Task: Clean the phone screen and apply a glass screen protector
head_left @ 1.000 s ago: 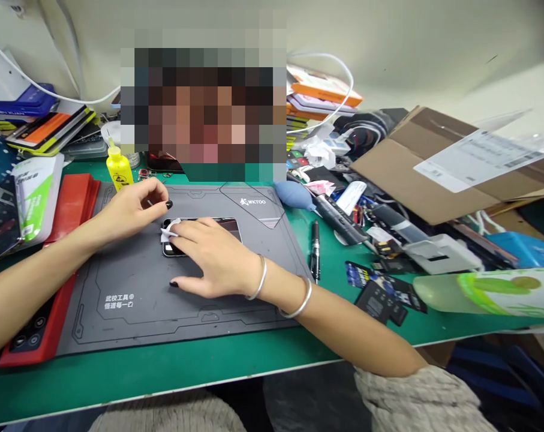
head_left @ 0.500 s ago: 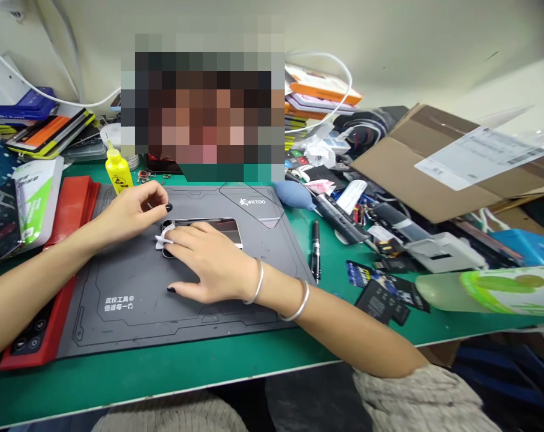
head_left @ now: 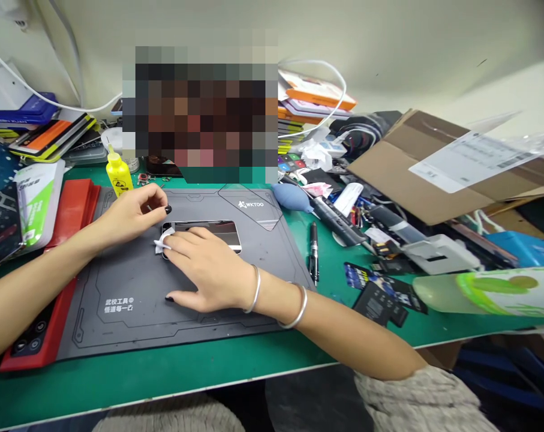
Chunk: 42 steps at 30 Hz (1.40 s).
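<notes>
A phone (head_left: 222, 233) lies flat on the grey work mat (head_left: 137, 300), its glossy face up. My right hand (head_left: 206, 267) rests on its left half, fingers pressing a small white wipe (head_left: 161, 243) against the phone's left end. My left hand (head_left: 134, 213) sits just beyond that corner, thumb and forefinger pinched on a thin dark tool whose tip is hard to make out. Two silver bangles circle my right wrist.
A yellow bottle (head_left: 119, 173) stands behind the mat, red phone cases (head_left: 69, 210) lie left. Right of the mat are a black pen (head_left: 315, 252), a blue air blower (head_left: 292, 198), loose parts, a cardboard box (head_left: 438, 168) and a green-printed bottle (head_left: 492, 291). Books are stacked at the back.
My right hand and the wipe have slid slightly left along the phone. The left hand has stayed put.
</notes>
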### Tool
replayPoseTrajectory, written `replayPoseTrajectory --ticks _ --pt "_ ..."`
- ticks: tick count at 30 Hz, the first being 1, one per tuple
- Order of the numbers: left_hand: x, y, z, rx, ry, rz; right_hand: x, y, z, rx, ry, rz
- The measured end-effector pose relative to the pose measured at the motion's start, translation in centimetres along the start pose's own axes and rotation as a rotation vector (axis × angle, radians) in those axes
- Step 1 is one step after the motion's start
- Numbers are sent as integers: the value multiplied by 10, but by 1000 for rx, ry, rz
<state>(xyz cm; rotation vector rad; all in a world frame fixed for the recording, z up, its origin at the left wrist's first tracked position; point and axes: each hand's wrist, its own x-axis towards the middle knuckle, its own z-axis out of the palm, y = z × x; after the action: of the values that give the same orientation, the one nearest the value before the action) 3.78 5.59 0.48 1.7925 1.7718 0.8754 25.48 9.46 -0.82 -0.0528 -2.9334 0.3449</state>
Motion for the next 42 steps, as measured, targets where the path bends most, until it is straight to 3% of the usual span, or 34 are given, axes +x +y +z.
replayPoseTrajectory --ticks 35,42 --pt "1 0 -2 -13 4 -22 -3 -5 -2 -49 -28 -6" --pt "0 0 -2 -2 -1 -7 -2 2 -4 -9 -13 59"
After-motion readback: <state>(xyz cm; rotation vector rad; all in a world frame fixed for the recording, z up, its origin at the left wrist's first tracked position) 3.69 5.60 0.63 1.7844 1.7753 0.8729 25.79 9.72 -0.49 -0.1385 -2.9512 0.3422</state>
